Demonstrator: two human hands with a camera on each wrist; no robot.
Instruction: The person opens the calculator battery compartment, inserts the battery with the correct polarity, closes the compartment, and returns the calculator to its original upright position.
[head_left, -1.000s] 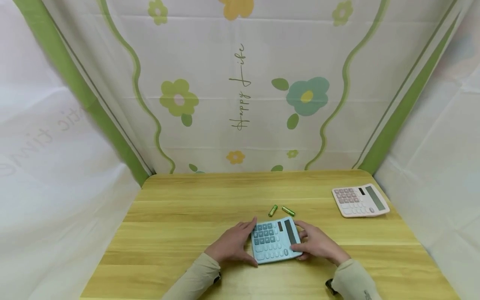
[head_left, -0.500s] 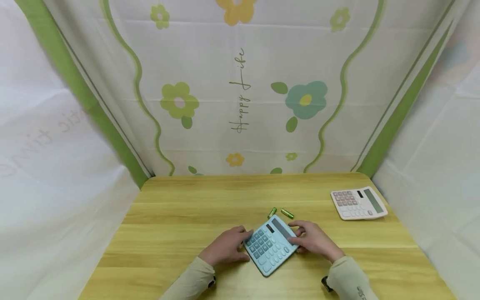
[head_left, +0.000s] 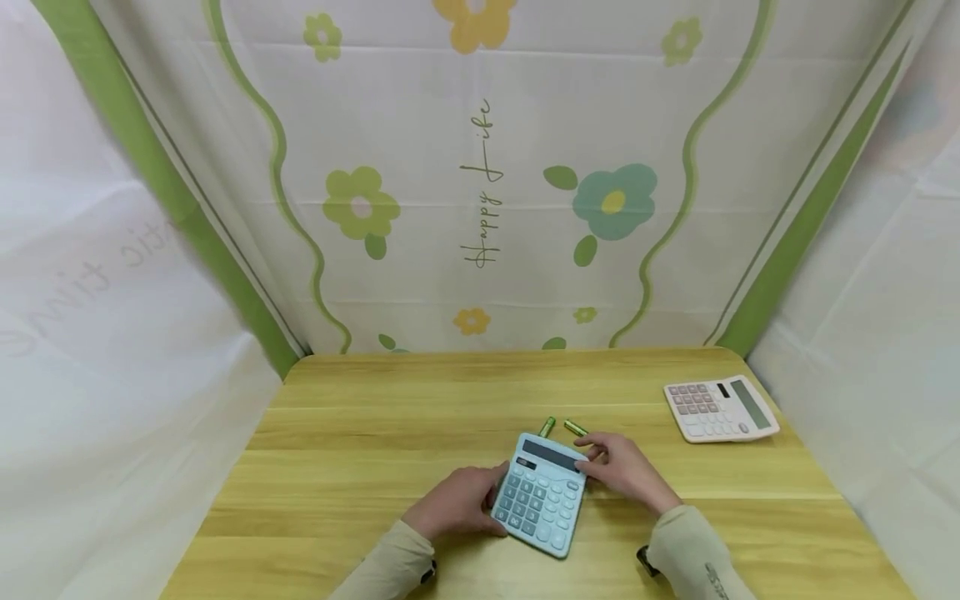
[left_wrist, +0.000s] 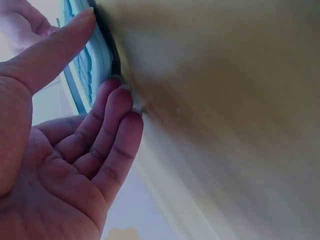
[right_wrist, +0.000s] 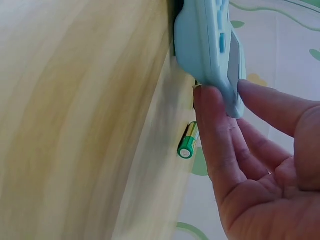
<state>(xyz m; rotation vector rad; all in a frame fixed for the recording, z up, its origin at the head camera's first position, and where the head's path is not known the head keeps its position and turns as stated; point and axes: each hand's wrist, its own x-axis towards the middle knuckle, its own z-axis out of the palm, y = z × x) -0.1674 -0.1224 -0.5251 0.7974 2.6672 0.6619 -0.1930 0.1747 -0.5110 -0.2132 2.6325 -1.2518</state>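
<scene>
As a pale-blue, round-cornered plastic calculator [head_left: 542, 498] slants at the near middle of the wood-grain table [head_left: 360, 433], the left hand [head_left: 459, 502] grips its left edge, thumb uppermost; the right hand [head_left: 624, 470] pinches its far right corner, thumb on the front; two green cylindrical batteries [head_left: 576, 428] lie just beyond; one pink-and-white rectangular calculator [head_left: 722, 410] lies at the far right.

The held calculator [head_left: 542, 505] is light blue, the batteries [right_wrist: 187, 141] green and gold.

The left grip [left_wrist: 60, 155] holds the light-blue calculator [left_wrist: 101, 52] by an edge, thumb over its face. The right grip [left_wrist: 22, 25] shows beyond; the wooden desk [left_wrist: 225, 100] is blurred.
</scene>
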